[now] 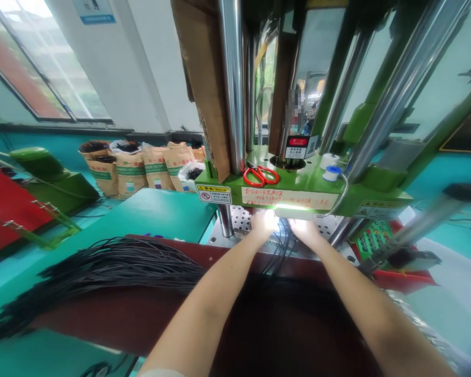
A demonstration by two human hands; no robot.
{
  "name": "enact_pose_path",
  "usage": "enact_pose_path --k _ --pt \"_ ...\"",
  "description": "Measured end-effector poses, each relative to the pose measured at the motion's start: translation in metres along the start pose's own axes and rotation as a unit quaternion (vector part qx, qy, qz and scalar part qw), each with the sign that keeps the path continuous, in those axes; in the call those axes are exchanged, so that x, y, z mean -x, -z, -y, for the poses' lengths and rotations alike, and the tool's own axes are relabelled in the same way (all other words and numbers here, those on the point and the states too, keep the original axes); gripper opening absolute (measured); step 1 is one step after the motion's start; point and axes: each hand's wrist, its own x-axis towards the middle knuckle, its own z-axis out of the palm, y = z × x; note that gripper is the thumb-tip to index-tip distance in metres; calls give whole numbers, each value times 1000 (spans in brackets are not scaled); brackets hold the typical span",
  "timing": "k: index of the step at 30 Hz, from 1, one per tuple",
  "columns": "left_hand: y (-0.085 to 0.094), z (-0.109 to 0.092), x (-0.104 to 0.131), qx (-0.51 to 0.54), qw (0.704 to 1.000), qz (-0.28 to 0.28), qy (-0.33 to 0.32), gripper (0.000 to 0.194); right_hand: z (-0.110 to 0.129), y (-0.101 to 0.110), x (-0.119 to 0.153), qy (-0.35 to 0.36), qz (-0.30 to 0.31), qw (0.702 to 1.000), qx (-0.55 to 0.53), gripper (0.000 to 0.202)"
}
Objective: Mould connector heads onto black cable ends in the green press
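Note:
Both my hands reach under the green upper plate (361, 201) of a press, into bright lamp light. My left hand (264, 222) is at the left of a few dark cables (282, 246), which run from the press out toward me. On the other side of the cables is my right hand (304, 230). Glare washes out the fingers of both hands, so their grip cannot be made out. Below them lies a perforated metal bed (239, 222). A thick bundle of black cables (118, 267) is spread over the dark red board (102, 314) to my left.
Red-handled scissors (261, 176) and white spools (331, 173) rest on the press plate. Steel columns (232, 84) flank the work space. A button panel (374, 238) stands at the right. Paper sacks (129, 170) line the wall behind a green table (172, 209).

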Motion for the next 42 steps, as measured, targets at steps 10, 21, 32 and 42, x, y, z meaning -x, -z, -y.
enact_pose_path --k 10,21,32,42 --pt "-18 0 2 21 997 -67 -35 31 13 0 -2 -45 20 999 13 25" --pt "-8 -17 -1 48 996 -71 -15 33 19 9 -3 47 19 999 -7 32" --pt "-10 -18 4 56 996 -56 -31 28 29 13 -7 99 46 994 -9 28" --pt "-17 -19 0 67 996 -59 -28 34 28 1 -13 87 37 995 10 26"
